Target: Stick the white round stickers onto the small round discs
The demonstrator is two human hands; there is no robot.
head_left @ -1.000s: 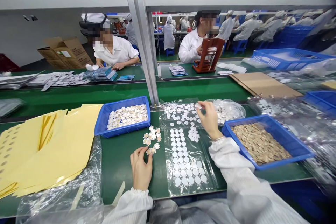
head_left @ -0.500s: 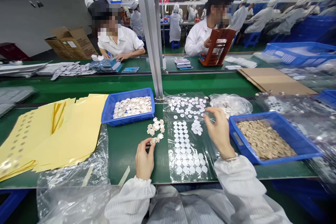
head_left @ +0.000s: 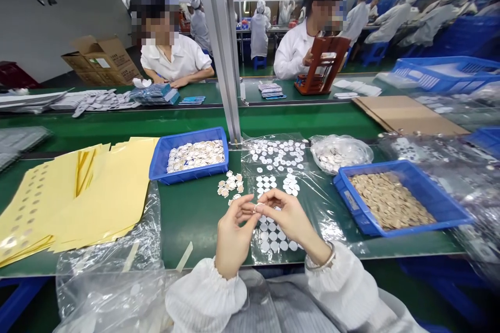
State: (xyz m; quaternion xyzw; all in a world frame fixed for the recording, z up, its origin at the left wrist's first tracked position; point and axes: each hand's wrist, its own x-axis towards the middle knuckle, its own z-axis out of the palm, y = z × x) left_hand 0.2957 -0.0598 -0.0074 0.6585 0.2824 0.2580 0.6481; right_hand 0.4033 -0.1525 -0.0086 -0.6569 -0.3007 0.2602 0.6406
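Note:
My left hand (head_left: 235,233) and my right hand (head_left: 289,218) meet above the clear plastic sheet, fingertips pinched on one small round white disc (head_left: 257,208). Fingers cover most of it. Under and around my hands, rows of flat white round pieces (head_left: 273,245) lie on the sheet. Just beyond the fingers is a small heap of white round pieces (head_left: 291,185). To the left, a loose cluster of white-and-tan discs (head_left: 230,184) rests on the green table. Similar discs fill the blue tray (head_left: 187,173) behind it.
On the right stands a blue bin (head_left: 363,221) of tan discs, with a plastic bag (head_left: 341,154) of round pieces behind it. Yellow sheets (head_left: 113,192) cover the left side. A metal post (head_left: 222,52) rises at the back. Two co-workers sit across the line.
My right hand has come left and down from the plastic sheet's right side. My left hand has moved right, away from the disc cluster, and both now pinch one disc.

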